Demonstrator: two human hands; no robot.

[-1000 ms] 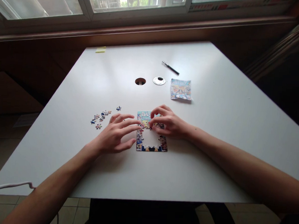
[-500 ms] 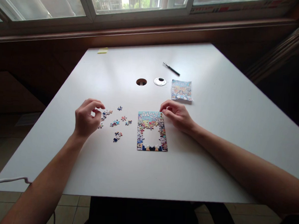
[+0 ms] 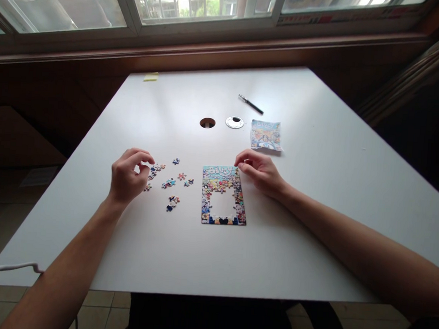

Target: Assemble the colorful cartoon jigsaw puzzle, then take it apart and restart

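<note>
The left hand [image 3: 128,175] is curled in on itself, thumb and forefinger narrowed to a pinch at the 9 o'clock edge of the loose pieces [image 3: 169,183]; whether a piece sits in that pinch cannot be told; the right hand [image 3: 260,172] is curled narrow the same way, its fingertips just off the 1 o'clock corner of the jigsaw [image 3: 223,195], and what it holds, if anything, is too small to see. The jigsaw lies flat near the middle of the white worktop [image 3: 293,230], between the two hands; its border and upper part are filled, while a pale rectangular gap stands open in its lower middle. The loose pieces lie scattered at 9 o'clock from it, near but apart, none touching the frame.

Judged from this, the step in hand is choosing a piece from the scatter, with the right hand waiting by the frame. Placing one calls for a clean two-finger lift of a single piece, a turn to match the tabs around the gap, and a light press, with the frame steadied so that it does not slide.

Further off, at 1 o'clock, lies a printed packet [image 3: 265,135]; beyond it a pen [image 3: 250,104]; at 12 o'clock a round hole [image 3: 207,123] with its cap [image 3: 235,122] beside it.
</note>
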